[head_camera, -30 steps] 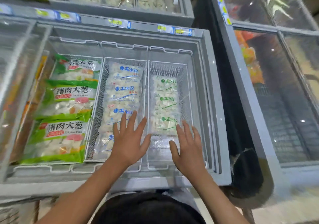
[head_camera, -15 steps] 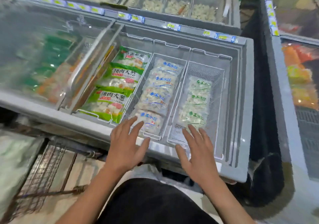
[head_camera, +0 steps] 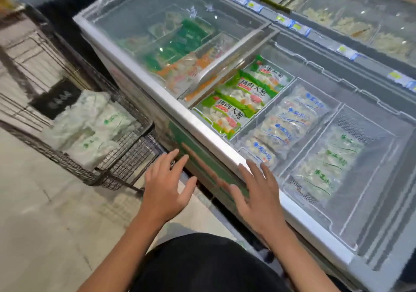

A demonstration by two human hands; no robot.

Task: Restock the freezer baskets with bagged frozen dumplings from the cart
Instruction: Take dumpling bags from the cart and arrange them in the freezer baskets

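Both my hands, left point(head_camera: 165, 192) and right point(head_camera: 258, 198), are spread wide and holding nothing, so next I grab a dumpling bag point(head_camera: 90, 123) from the cart point(head_camera: 126, 156).

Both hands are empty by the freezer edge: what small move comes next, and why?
Probably reach the left hand toward the cart for a green-print bag. Both it and the right hand are open and empty, bags remain in the cart, and the right basket shows bare mesh at its far end.
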